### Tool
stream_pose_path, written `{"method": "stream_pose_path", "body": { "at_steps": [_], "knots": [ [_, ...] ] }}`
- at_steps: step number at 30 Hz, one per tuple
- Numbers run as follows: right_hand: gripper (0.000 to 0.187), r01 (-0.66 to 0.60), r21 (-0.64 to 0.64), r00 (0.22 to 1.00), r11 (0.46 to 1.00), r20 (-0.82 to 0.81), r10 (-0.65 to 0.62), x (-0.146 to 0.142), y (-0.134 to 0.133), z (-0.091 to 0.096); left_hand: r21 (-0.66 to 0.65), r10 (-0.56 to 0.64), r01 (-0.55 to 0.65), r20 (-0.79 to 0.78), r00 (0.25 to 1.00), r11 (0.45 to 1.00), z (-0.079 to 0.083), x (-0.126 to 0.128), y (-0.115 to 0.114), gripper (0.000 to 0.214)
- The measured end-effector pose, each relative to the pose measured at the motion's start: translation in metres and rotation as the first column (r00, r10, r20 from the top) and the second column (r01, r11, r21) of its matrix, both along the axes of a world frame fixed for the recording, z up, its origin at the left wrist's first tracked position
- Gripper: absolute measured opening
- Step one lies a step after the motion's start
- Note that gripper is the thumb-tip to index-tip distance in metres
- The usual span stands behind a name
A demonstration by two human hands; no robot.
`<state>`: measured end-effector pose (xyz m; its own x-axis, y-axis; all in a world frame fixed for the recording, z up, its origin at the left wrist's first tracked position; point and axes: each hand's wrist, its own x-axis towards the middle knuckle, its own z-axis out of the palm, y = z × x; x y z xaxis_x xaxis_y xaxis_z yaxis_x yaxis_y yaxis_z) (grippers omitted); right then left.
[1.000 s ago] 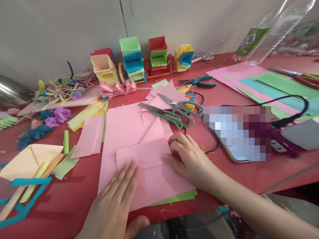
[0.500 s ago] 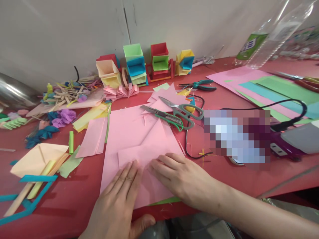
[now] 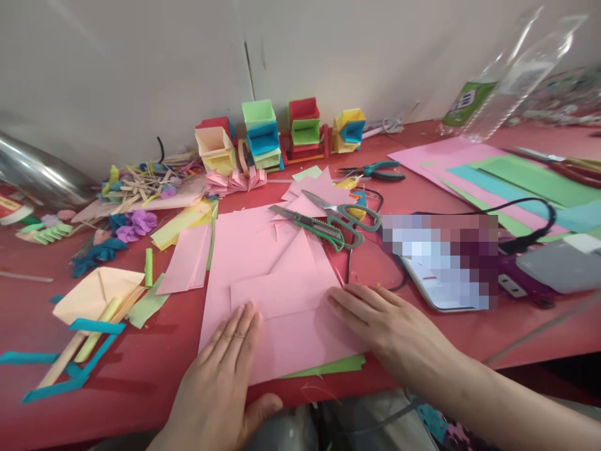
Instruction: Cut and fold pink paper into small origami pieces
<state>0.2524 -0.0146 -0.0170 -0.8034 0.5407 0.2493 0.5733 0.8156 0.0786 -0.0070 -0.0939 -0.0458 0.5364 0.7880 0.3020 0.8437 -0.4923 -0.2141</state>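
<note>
Down flat on the pink paper strip

From the head view, the strip lies crosswise on a larger pink sheet, with a corner of green paper peeking out beneath. My left hand rests on the strip's lower left corner, fingers straight and close together, thumb stuck out to the side. My right hand lies palm down at the strip's right end, its fingers stretched out side by side; where its thumb sits, I cannot tell. A utility knife and grey-handled scissors lie at the sheet's upper right, the knife's blade over the pink. On the red counter, a stack of pink strips sits just left of the sheet, a phone lies beyond my right hand, and folded paper boxes stand along the back.
</note>
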Motion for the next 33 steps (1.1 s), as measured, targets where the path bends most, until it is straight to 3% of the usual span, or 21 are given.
{"method": "stream_pose_path", "body": {
  "at_steps": [3,6,10,13,16,19,22,26,29,33],
  "knots": [
    [0.036,0.025,-0.066,0.998,0.997,-0.048,-0.029,0.003,-0.001,0.001,-0.030,-0.043,0.043,0.012,0.999,0.999,0.007,-0.005,-0.001,0.090],
    [0.036,0.060,-0.163,0.970,0.985,-0.224,-0.096,0.000,0.007,0.006,-0.073,-0.038,0.042,0.062,0.997,0.996,0.024,-0.009,0.009,0.088],
    [0.038,0.294,-0.182,0.836,0.938,-0.427,-0.345,-0.005,0.032,0.021,-0.155,0.040,-0.023,0.111,0.993,0.988,0.055,0.004,0.048,0.065],
    [0.028,0.441,-0.186,0.828,0.878,-0.292,-0.478,-0.013,0.055,0.034,-0.349,0.042,0.010,0.141,0.989,0.937,0.068,0.023,0.085,0.059],
    [0.022,0.539,-0.188,0.816,0.821,-0.126,-0.564,-0.023,0.070,0.040,-0.466,0.056,0.056,0.223,0.973,0.883,0.064,0.034,0.107,0.060],
    [0.022,0.591,-0.170,0.791,0.788,-0.070,-0.608,-0.032,0.079,0.035,-0.488,0.106,0.058,0.303,0.947,0.871,0.051,0.030,0.110,0.062],
    [0.028,0.613,-0.130,0.784,0.780,-0.024,-0.620,-0.040,0.085,0.023,-0.514,0.133,0.054,0.320,0.938,0.856,0.044,0.020,0.105,0.062],
    [0.031,0.601,-0.114,0.798,0.791,0.033,-0.602,-0.045,0.088,0.013,-0.562,0.146,0.045,0.290,0.946,0.826,0.046,0.014,0.104,0.054],
    [0.028,0.593,-0.201,0.791,0.780,-0.040,-0.611,-0.039,0.081,0.016,-0.573,0.147,0.068,0.321,0.936,0.816,0.046,0.016,0.105,0.046],
    [0.026,0.481,-0.441,0.717,0.757,-0.300,-0.630,-0.016,0.054,0.022,-0.594,0.132,0.176,0.438,0.889,0.785,0.049,0.015,0.106,0.022]
  ]
}}
